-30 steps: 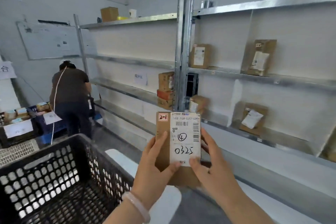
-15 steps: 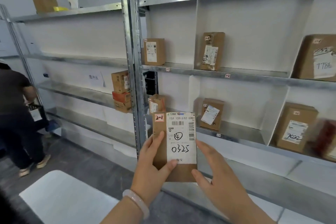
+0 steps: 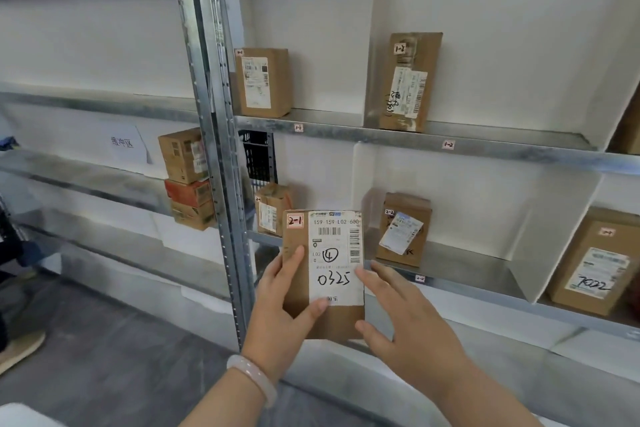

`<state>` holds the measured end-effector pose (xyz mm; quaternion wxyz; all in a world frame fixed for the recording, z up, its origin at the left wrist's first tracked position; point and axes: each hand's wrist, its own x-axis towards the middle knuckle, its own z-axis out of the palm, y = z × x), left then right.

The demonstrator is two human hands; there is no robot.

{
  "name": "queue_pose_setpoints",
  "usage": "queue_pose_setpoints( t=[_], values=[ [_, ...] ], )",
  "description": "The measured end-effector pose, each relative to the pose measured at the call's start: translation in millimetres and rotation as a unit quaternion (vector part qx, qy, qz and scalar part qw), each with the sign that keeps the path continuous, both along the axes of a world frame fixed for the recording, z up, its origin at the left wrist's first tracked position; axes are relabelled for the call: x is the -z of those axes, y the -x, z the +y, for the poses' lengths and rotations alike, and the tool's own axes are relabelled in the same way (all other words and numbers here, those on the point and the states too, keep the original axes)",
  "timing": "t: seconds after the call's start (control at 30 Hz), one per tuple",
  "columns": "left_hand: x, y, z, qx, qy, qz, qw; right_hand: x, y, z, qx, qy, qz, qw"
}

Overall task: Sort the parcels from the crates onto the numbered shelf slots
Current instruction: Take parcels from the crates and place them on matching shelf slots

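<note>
I hold a flat brown parcel [image 3: 325, 319] upright in front of the metal shelf [image 3: 381, 137]. Its white label reads 0325 and a red-edged sticker says 2-1. My left hand [image 3: 284, 308] grips its left side, thumb across the label. My right hand [image 3: 408, 322] rests on its right edge with fingers spread. Behind the parcel, slot 2-1 holds a small box [image 3: 272, 208]. Slot 2-2 holds a box with a tilted label [image 3: 403, 230]. Above, slot 1-1 has a box [image 3: 263, 81] and slot 1-2 a tall box [image 3: 408, 81].
A box marked 7022 [image 3: 592, 263] stands in the slot at the right. Three stacked boxes [image 3: 187, 178] sit on the left shelf bay beside a paper sign [image 3: 124, 142]. A steel upright [image 3: 214, 135] divides the bays. Another person's foot [image 3: 17, 350] shows at the left edge.
My view has swung right and closer to the shelf; the black crate and the other person have left the frame. The parcel stays in both hands, now nearer the 2-1 slot.
</note>
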<state>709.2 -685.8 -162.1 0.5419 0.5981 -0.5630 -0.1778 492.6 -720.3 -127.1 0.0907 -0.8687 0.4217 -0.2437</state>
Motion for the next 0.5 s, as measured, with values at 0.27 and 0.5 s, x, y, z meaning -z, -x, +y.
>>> queue_pose_setpoints(
  t=[0.27, 0.5],
  values=[
    [12, -35, -93, -0.002, -0.028, -0.005, 1.000, 19, -36, -80, 0.008, -0.012, 0.050, 0.999],
    [24, -52, -156, -0.009, -0.054, 0.005, 0.998, 41, -58, -153, -0.027, -0.049, 0.061, 0.997]
  ],
)
